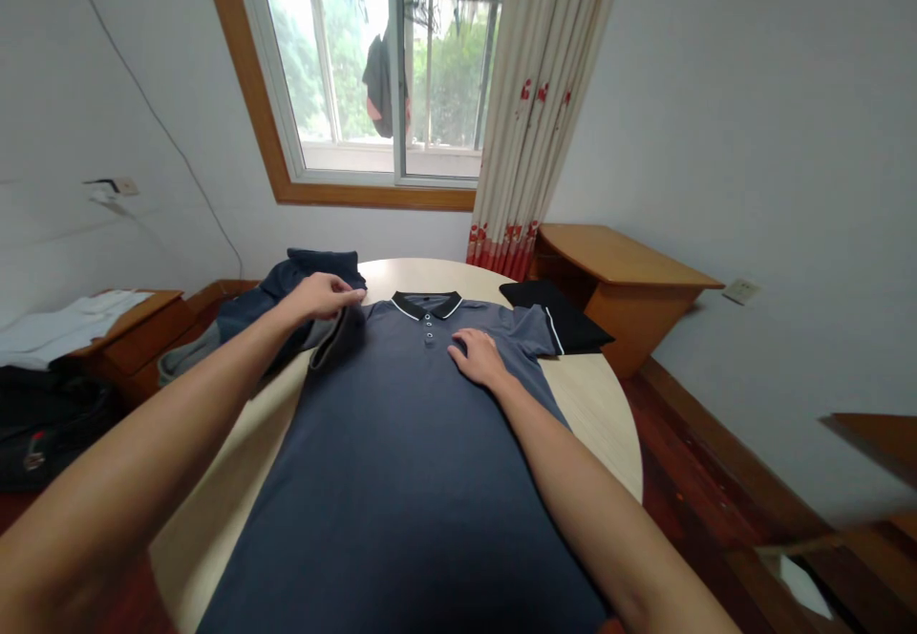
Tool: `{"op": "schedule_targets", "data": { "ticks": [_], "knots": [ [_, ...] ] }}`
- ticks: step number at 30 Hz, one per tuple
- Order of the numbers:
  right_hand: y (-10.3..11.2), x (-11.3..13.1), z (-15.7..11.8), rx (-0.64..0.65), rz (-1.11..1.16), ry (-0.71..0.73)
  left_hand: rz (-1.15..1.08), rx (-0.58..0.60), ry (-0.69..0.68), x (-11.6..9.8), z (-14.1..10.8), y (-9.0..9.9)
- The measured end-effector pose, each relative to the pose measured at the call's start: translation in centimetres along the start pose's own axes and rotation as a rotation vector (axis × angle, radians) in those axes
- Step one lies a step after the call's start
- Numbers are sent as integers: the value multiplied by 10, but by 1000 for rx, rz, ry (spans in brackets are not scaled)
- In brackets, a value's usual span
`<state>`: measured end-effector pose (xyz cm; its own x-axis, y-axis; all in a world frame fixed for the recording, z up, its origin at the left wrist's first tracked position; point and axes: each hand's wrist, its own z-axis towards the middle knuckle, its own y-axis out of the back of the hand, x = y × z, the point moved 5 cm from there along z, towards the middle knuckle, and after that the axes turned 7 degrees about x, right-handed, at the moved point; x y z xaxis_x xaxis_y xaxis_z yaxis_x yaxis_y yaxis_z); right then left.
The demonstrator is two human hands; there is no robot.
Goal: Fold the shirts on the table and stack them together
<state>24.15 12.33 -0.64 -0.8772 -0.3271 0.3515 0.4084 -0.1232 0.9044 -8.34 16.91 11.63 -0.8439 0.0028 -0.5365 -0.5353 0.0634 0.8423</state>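
A dark blue-grey polo shirt (401, 453) lies spread front side up on a round table, its black, white-edged collar at the far end. My left hand (324, 297) pinches the shirt's left-side sleeve (335, 336), which is lifted and folded inward over the shoulder. Below the button placket, my right hand (479, 355) rests on the chest with its fingers out, holding nothing. The other sleeve (536, 330), with a white stripe, lies flat to the right.
A pile of dark blue and grey clothes (272, 292) lies at the table's left edge. A folded black cloth (559, 319) lies back right on the round table (608, 405). Beyond it stands a wooden desk (630, 262). A curtain (530, 109) hangs beside the window.
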Motion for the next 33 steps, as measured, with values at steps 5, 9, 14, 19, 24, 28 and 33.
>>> {"op": "schedule_targets", "data": {
  "ticks": [5,9,14,19,24,28,33],
  "knots": [
    [2,5,-2,44,2,-10,217,99,-1,0,11,-51],
    [5,9,-5,62,5,-12,447,51,-5,18,28,-72],
    [6,11,-7,67,5,-14,445,40,49,26,43,-85],
    [5,11,-7,75,8,-22,465,10,48,20,49,-90],
    [5,11,-7,76,8,-17,563,-33,-87,5,42,-98],
    [6,12,-8,66,6,-18,666,-61,-223,-8,35,-106],
    [6,12,-8,79,9,-18,674,-23,-223,-12,37,-110]
  ]
}}
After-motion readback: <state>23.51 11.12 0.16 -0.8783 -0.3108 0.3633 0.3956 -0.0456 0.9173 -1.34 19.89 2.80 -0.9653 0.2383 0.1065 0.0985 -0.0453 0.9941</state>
